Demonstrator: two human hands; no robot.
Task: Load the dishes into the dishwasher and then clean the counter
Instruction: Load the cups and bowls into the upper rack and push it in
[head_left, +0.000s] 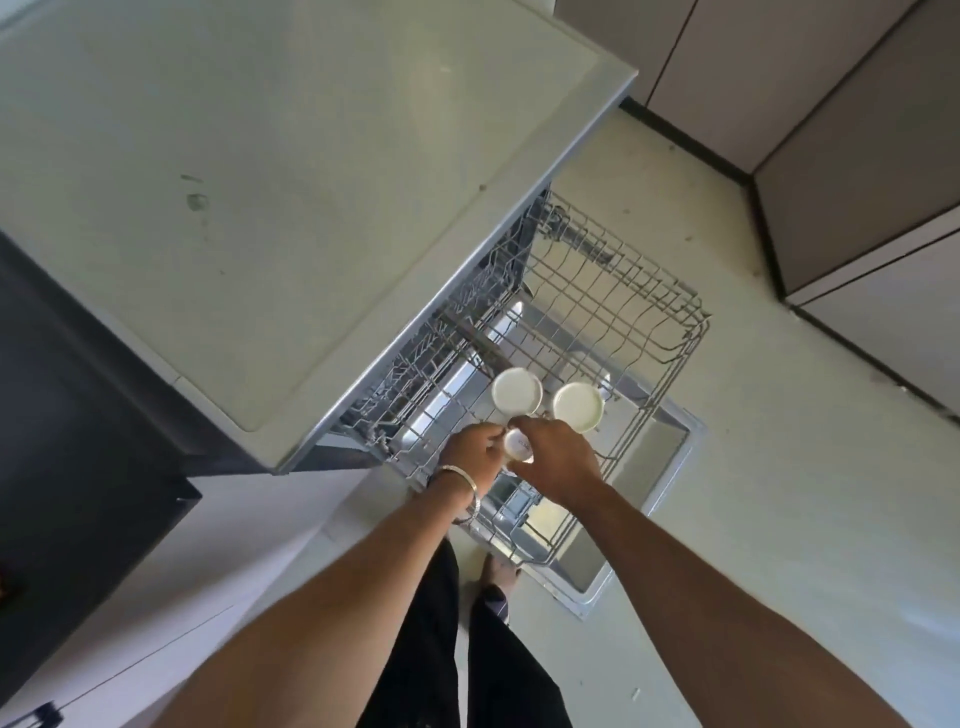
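The counter (249, 197) lies bare but smudged above the open dishwasher, its rack (613, 332) pulled out. Left hand (470, 449) and right hand (553, 460) both pinch a small white cup (518, 445), probably upside down, over the rack's near edge. Two cups (517, 392) already sit racked beyond. Loading is underway; wiping remains.
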